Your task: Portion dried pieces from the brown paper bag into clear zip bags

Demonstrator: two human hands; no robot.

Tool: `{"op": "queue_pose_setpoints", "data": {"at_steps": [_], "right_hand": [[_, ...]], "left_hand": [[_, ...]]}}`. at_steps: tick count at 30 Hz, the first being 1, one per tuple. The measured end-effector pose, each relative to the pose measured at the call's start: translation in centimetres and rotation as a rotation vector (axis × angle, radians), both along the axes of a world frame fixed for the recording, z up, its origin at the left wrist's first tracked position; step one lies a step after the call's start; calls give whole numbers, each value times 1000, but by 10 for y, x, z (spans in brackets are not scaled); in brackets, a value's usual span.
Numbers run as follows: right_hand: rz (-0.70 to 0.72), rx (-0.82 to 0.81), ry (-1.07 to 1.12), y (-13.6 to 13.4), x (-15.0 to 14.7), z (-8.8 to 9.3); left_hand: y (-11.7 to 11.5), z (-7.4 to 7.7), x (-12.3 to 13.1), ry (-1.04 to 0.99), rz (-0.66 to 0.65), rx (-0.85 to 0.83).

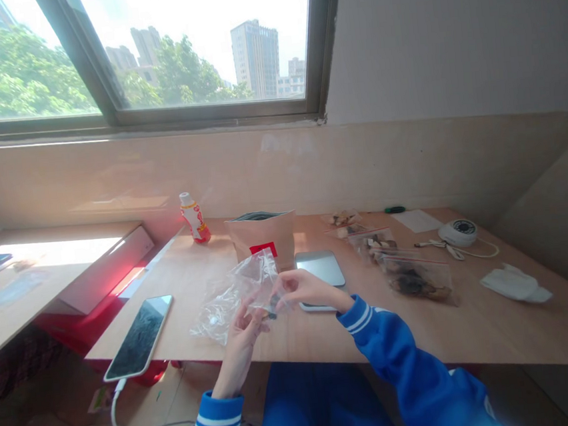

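Observation:
A clear plastic bag (260, 269) is held up between my two hands over the front of the table. My left hand (244, 325) pinches its lower left side, and a small dark piece shows by the fingertips, too small to name. My right hand (308, 287) is closed on the bag's right edge. More clear plastic (213, 315) lies crumpled on the table left of my left hand. Just behind the bag stands a brown paper pouch (262, 232) with a red label, its top open. Partly under my right hand lies a flat silver scale-like device (322, 267).
A phone (139, 337) on a cable lies at the left edge, with a drink bottle (195, 218) behind it. Zip bags of dried dark pieces (417, 278), a white round device (458, 232) and a crumpled tissue (516, 283) are on the right.

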State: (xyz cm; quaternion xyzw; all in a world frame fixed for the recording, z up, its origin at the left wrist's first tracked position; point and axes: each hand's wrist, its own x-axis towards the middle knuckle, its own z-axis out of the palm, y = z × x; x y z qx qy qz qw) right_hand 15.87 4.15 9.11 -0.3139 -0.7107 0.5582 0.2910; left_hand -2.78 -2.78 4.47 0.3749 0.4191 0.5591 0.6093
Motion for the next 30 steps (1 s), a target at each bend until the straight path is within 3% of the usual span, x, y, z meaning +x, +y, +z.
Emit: {"op": "queue_pose_setpoints", "data": {"at_steps": [10,14,19,23,27,30], "right_hand": [[-165,-153,216,2,-9,4],[-301,-106,282,5,-3,22],[-525,218,324,29,-5,74],[-675,579,144,58,-23,104],[-702,803,-240,73,-40,107],[-643,885,-430,74,-44,99]], "left_hand": [[-3,15,-12,66,-14,-23],[-7,24,-25,148,4,-82],[-2,22,-59,370,157,-126],[12,10,-92,670,305,-146],[17,-4,-109,1098,345,-141],[14,-9,-105,1426,473,-69]]}}
